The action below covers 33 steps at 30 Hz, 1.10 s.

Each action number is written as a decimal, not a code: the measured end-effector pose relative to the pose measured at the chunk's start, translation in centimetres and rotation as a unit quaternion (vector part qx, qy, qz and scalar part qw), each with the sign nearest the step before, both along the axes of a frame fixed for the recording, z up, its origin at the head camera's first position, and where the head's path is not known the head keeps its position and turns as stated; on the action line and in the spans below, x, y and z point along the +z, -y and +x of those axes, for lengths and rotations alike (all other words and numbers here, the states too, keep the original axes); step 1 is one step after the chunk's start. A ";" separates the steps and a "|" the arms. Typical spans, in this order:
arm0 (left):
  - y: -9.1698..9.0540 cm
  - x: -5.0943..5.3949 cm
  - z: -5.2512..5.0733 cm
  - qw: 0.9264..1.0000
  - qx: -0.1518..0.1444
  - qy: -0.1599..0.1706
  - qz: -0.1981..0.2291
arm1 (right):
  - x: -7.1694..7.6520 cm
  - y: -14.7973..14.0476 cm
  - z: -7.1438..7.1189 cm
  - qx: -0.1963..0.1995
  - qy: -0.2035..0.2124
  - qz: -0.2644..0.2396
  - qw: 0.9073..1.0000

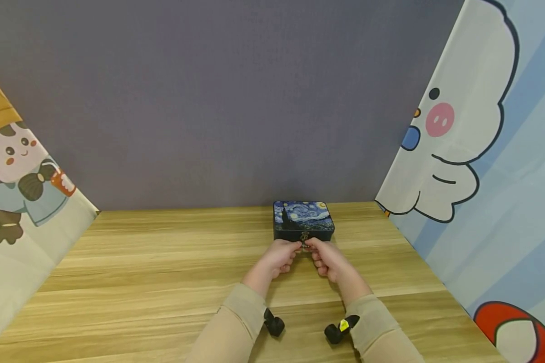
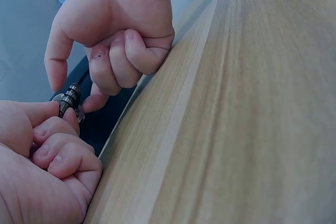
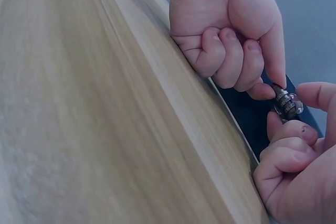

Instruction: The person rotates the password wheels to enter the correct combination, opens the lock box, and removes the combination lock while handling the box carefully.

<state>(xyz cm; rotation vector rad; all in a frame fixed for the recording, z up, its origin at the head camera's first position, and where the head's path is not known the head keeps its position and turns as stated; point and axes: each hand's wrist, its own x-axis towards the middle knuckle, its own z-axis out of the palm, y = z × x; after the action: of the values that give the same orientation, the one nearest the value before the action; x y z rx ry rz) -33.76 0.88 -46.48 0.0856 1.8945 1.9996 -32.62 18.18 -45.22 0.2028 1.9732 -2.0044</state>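
Note:
A small metal combination padlock [image 3: 286, 100] with ridged number dials hangs at the front of a dark box [image 1: 303, 217] whose lid bears a swirling blue night-sky painting. Between thumb and index finger, my left hand [image 1: 281, 254] pinches one end of the padlock. My right hand [image 1: 329, 257] is at its other end, thumb and index finger spread to either side of the dials. A small gap shows between the right thumb and the padlock. The other fingers of both hands are curled in. The box lid is down, and a brass-coloured clasp [image 1: 305, 235] sits above the hands.
The box stands on a wood-grain table [image 1: 163, 272], near a grey back panel [image 1: 236, 111]. Cartoon-printed sheets hang at the left [image 1: 18, 201] and right [image 1: 472, 166]. Both sleeved wrists carry small black cameras [image 1: 274, 324].

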 end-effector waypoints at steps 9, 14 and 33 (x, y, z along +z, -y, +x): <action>0.0 0.0 0.0 1.000 0.002 0.002 -0.001 | -0.3 0.1 -0.1 -0.010 -0.009 0.014 1.000; 0.0 -0.1 0.0 1.000 0.003 0.000 -0.001 | -0.3 0.2 -0.1 -0.015 -0.016 0.017 1.000; -0.1 0.1 0.1 1.000 0.003 0.002 -0.009 | -0.5 0.2 -0.1 -0.012 -0.013 0.011 1.000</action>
<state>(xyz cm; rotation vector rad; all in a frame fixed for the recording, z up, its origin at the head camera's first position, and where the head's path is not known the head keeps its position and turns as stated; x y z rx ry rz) -33.64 0.96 -46.37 0.0711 1.9106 1.9846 -32.76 17.97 -45.69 0.2085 2.0176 -2.0116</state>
